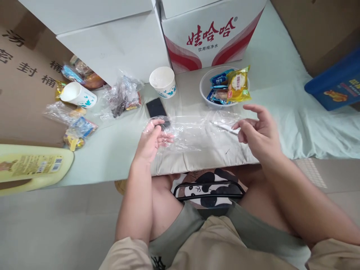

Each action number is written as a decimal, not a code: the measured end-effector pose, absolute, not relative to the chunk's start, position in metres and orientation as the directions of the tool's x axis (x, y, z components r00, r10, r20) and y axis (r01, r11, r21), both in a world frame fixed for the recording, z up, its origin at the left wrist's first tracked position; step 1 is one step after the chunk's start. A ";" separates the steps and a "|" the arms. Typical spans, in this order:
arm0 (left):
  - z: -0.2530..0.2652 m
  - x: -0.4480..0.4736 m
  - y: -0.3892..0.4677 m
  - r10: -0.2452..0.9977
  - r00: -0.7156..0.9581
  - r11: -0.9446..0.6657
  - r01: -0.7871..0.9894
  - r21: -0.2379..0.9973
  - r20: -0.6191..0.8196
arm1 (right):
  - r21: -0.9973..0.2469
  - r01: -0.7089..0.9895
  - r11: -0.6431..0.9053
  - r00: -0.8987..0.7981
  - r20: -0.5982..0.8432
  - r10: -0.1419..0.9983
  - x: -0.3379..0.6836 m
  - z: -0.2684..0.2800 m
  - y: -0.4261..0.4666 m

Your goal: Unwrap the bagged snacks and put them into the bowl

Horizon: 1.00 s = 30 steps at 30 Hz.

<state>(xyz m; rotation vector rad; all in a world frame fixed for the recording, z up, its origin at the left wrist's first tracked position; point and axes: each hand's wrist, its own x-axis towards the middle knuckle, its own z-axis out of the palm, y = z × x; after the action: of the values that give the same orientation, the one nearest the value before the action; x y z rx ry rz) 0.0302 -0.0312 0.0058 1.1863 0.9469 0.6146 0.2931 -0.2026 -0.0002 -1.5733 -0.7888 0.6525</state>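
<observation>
A clear plastic bag [191, 135] stretches over the cloth between my two hands. My left hand [150, 140] is closed on its left end, thumb against the index finger, with crinkled film around the fingers. My right hand [257, 133] is at the bag's right end, index finger raised and the other fingers curled around a slim white pointed object [229, 128]. Its kind is unclear, and part of it is hidden by the fingers. Just behind my left hand lies a dark phone [156, 108], partly under the film.
A clear bowl [204, 93] holds several wrapped snacks. One paper cup [163, 83] stands upright; another paper cup [80, 95] is tilted at left. Filled clear bags [122, 97] lie between them. White cartons [208, 41] rise behind. A yellow jug [36, 165] and blue container [334, 80] flank the table.
</observation>
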 end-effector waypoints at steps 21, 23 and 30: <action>-0.006 0.027 -0.036 0.838 0.533 0.023 0.188 0.982 -0.122 | -0.964 0.224 -0.146 0.616 0.024 0.787 0.303 -0.012 -0.202; -0.010 0.024 -0.035 0.848 0.512 -0.046 0.329 0.943 -0.137 | -0.918 0.357 -0.174 0.628 0.098 0.772 0.304 -0.011 -0.202; -0.008 0.018 -0.029 0.858 0.500 -0.309 0.319 0.896 0.118 | -0.738 0.662 -0.131 0.603 0.421 0.678 0.304 -0.013 -0.202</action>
<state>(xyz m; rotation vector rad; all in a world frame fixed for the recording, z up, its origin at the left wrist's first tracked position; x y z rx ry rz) 0.0179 -0.0288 -0.0083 1.8598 0.9790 0.7675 0.3045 -0.2021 -0.0134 -1.8292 -1.0834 0.0200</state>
